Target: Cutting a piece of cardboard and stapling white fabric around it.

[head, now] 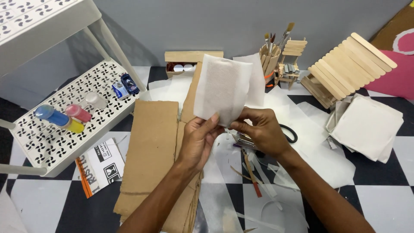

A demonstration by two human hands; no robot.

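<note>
While hands hide scissors, white sheet raised

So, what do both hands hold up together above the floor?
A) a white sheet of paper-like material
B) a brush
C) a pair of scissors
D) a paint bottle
A: the left hand and the right hand both pinch the lower edge of the white sheet, while the scissors lie on the floor behind the right hand.

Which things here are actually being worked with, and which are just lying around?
In use: left hand and right hand, both pinching the white rectangular paper sheet.

Lying about: brown cardboard sheets, black-handled scissors, coloured paint bottles, wooden-stick holder of brushes, stack of white sheets.
</note>
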